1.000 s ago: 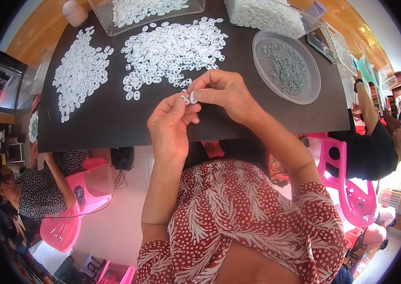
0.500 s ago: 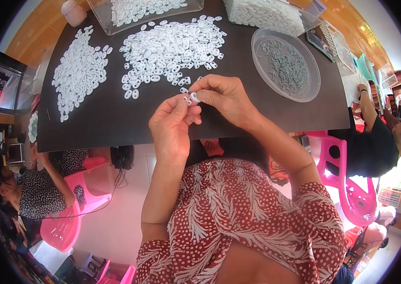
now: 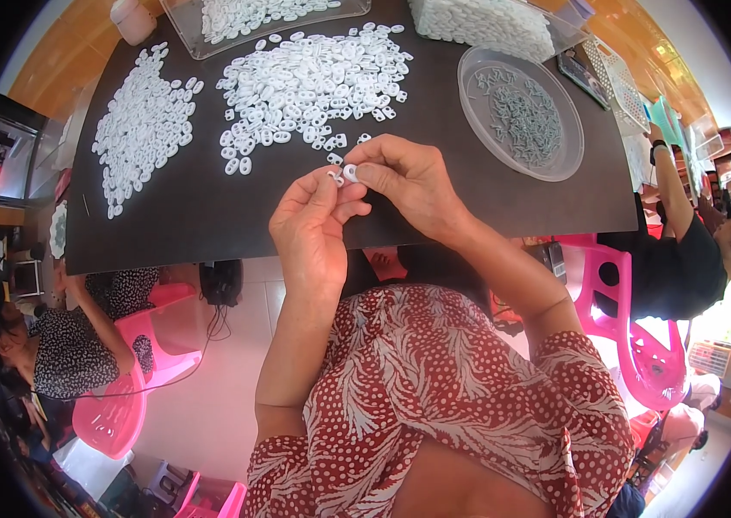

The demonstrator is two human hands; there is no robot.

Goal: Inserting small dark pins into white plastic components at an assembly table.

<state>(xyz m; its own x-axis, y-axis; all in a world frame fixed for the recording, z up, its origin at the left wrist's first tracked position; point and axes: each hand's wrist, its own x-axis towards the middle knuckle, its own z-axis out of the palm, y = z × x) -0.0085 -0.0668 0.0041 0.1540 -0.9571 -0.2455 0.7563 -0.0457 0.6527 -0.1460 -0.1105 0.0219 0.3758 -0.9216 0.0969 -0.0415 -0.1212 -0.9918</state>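
Patterned top: red and white [image 3: 434, 354], nearest of all, just below the table's edge.
Left hand: here it is [image 3: 309, 216], raised over the table, thumb and fingertips in a closed grip on a small white piece [image 3: 335, 178].
Right hand: coming from the other side [image 3: 409, 186], its grip pinched on a rounded white piece [image 3: 350, 173], right beside the first; whether the two are joined, I cannot tell.
Table: dark brown [image 3: 201, 216], beneath it all.
White heaps: a big one [image 3: 318, 82] just beyond the hands, a narrower one [image 3: 145, 121] to the left.
Round tub: clear [image 3: 568, 138], right side, grey-green bits [image 3: 525, 125] inside.
Far edge: two clear boxes [image 3: 197, 43] [image 3: 568, 45] of white pieces.
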